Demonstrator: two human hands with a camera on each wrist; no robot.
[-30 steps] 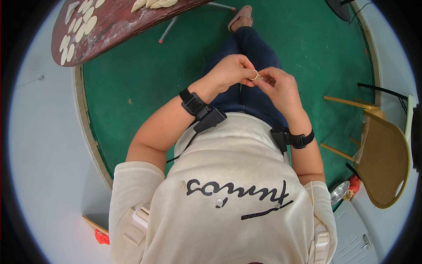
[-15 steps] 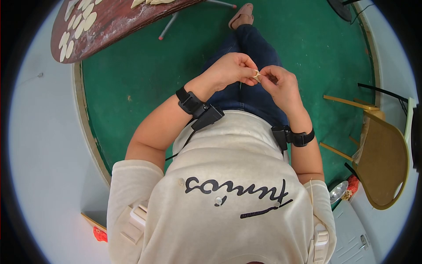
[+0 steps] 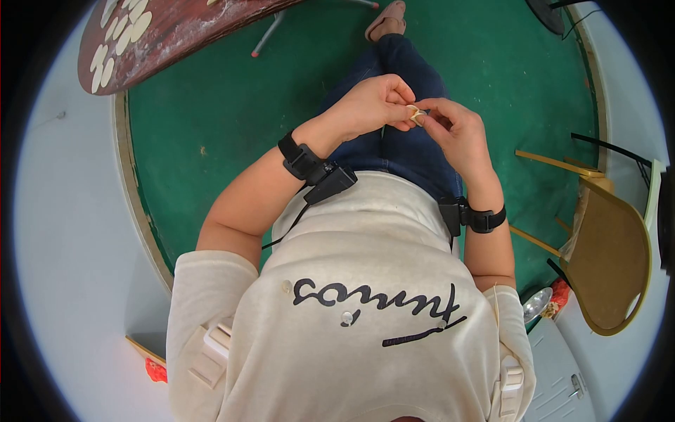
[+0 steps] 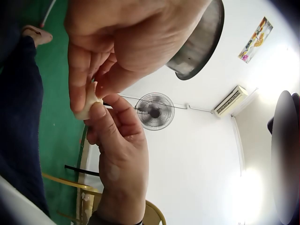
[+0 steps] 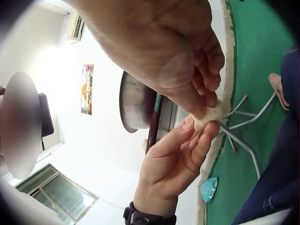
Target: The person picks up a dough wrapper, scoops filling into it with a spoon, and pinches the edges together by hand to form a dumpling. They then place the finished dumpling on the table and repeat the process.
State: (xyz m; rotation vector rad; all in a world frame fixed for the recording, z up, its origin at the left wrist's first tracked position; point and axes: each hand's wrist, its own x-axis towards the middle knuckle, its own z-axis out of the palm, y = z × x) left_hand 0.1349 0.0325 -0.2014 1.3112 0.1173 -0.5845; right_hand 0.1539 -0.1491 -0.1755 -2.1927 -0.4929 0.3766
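Both hands meet in front of the lap, over the crossed legs, with a small pale dumpling (image 3: 417, 116) between them. The left hand (image 3: 373, 107) holds the dumpling between thumb and fingers. At its edge, the right hand (image 3: 459, 133) pinches the dough with thumb and forefinger. In the right wrist view the dumpling (image 5: 211, 115) shows folds in its soft wrapper, partly hidden by the fingers. The left wrist view has the dumpling (image 4: 88, 107) with a thin raised edge under the left fingertips and the right thumb pressed to its side.
A dark red table (image 3: 176, 49), dusted with flour, stands at the upper left with several flat dough wrappers (image 3: 141, 26) on it. A chair (image 3: 608, 260) is at the right, near a shiny metal bowl (image 3: 536, 304). A large metal pot (image 5: 136, 103) appears beyond the hands.
The hands have shifted slightly up and right with the dumpling. The right fingers changed their pinch along the dough's edge. The table now shows less at the top of the head view.
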